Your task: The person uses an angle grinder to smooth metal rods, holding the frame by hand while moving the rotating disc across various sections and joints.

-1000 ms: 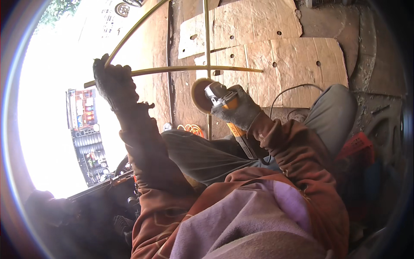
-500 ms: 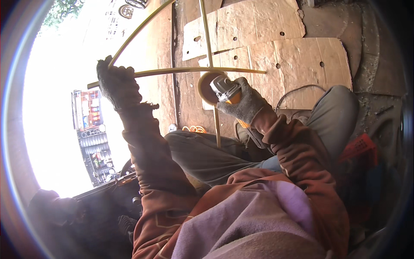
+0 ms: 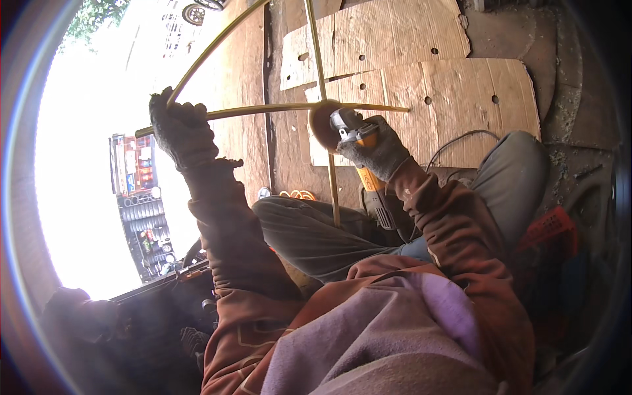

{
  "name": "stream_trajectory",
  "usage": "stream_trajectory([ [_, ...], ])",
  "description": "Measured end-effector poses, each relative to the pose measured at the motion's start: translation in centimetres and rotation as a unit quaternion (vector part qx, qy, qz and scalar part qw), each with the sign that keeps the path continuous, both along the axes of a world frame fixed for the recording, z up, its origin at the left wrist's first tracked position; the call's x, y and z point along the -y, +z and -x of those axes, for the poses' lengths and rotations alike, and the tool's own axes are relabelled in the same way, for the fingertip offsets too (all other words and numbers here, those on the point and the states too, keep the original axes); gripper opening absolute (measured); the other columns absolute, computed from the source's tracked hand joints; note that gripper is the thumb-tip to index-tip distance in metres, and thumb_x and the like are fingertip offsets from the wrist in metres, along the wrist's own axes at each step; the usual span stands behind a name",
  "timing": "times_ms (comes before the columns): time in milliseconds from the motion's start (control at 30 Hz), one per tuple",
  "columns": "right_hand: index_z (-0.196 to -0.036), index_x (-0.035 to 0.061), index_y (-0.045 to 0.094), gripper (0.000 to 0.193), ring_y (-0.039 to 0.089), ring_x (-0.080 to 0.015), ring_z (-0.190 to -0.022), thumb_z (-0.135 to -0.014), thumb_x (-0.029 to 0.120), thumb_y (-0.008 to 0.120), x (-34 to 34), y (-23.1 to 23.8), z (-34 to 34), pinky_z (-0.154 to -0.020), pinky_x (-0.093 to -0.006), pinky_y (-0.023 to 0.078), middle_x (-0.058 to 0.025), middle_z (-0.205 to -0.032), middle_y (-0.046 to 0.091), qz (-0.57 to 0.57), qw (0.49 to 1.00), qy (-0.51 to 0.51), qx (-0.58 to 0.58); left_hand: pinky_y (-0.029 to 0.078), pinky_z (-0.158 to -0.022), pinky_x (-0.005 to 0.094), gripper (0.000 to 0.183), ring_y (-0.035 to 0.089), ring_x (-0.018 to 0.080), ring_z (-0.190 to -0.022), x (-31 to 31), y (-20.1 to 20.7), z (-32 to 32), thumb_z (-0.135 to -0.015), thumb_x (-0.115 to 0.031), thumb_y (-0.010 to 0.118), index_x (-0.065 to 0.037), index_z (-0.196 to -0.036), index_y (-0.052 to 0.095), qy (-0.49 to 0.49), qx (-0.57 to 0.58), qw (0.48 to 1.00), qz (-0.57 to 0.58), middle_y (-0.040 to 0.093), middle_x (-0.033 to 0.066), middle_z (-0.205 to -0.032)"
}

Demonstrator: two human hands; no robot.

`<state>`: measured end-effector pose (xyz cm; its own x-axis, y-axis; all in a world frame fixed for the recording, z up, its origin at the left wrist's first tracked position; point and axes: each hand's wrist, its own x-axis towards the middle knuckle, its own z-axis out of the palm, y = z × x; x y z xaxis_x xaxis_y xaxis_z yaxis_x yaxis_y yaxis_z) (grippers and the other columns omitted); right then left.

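Observation:
In a dark work glove, my left hand point(image 3: 184, 131) grips the left corner of a brass-coloured metal frame point(image 3: 263, 110), where a bar rising to the upper right meets the horizontal one. My gloved right hand point(image 3: 378, 153) is wrapped around the head end of a yellow and grey angle grinder point(image 3: 370, 179). Its round brown disc point(image 3: 320, 131) is tilted against or just in front of the spot where the horizontal and upright bars cross; exact contact cannot be made out. The upright bar's lower end point(image 3: 334, 204) comes down by my bent leg.
Flattened cardboard sheets point(image 3: 471, 85) with small holes lie on the floor ahead. A dark cord point(image 3: 461, 135) curves beside my right knee. An orange coiled hose or cable point(image 3: 299, 195) lies past my left leg. A red plastic crate point(image 3: 550, 230) stands at right; stocked shelves point(image 3: 141, 197) show at left.
My right hand has turned the grinder and shifted it slightly right, so its body shows more and the disc is seen more edge-on, higher against the crossing. My left hand keeps its hold.

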<state>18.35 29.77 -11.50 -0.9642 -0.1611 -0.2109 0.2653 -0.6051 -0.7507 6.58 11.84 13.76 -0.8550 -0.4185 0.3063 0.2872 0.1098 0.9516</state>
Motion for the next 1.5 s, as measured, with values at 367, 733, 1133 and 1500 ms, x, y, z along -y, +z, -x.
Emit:
stream_trajectory([
  [367, -0.115, 0.0061, 0.042, 0.068, 0.066, -0.0419, -0.090, -0.073, 0.045, 0.078, -0.5, 1.1, -3.0, -0.075, -0.0449, 0.053, -0.0241, -0.095, 0.066, -0.374, 0.910, 0.046, -0.174, 0.031, -0.041, 0.0214, 0.021, 0.031, 0.0058, -0.046, -3.6, 0.6, -1.0, -0.094, -0.020, 0.054, -0.001, -0.103, 0.055, -0.045, -0.015, 0.997, 0.059, 0.031, -0.0034, -0.057],
  [733, -0.117, 0.0074, 0.043, 0.068, 0.064, -0.0422, -0.095, -0.071, 0.039, 0.081, -3.5, 6.5, -3.1, -0.078, -0.0443, 0.053, -0.0220, -0.101, 0.065, -0.461, 0.875, 0.096, -0.117, 0.038, -0.041, 0.0258, 0.027, 0.040, 0.0110, -0.043, -9.9, 1.7, -3.9, -0.086, -0.024, 0.064, 0.003, -0.091, 0.066, -0.029, -0.049, 0.998, -0.009, 0.041, 0.0006, -0.056],
  [1133, -0.115, 0.0011, 0.045, 0.073, 0.064, -0.0324, -0.099, -0.067, 0.041, 0.084, -4.8, 8.4, -1.7, -0.084, -0.0388, 0.050, -0.0232, -0.106, 0.062, -0.539, 0.831, 0.104, -0.089, 0.039, -0.038, 0.0267, 0.027, 0.051, 0.0124, -0.041, -11.5, 2.9, -5.7, -0.089, -0.028, 0.059, -0.002, -0.091, 0.069, 0.006, -0.056, 0.997, 0.058, 0.051, 0.0031, -0.054],
  [1500, -0.111, 0.0003, 0.049, 0.066, 0.060, -0.0191, -0.090, -0.068, 0.034, 0.085, -4.2, 6.5, -1.0, -0.078, -0.0335, 0.051, -0.0146, -0.102, 0.061, -0.521, 0.844, 0.112, -0.053, 0.041, -0.040, 0.0296, 0.025, 0.051, 0.0172, -0.044, -5.6, 1.8, -1.4, -0.081, -0.022, 0.069, 0.001, -0.090, 0.066, -0.056, -0.146, 0.987, -0.029, 0.050, 0.0044, -0.056],
])
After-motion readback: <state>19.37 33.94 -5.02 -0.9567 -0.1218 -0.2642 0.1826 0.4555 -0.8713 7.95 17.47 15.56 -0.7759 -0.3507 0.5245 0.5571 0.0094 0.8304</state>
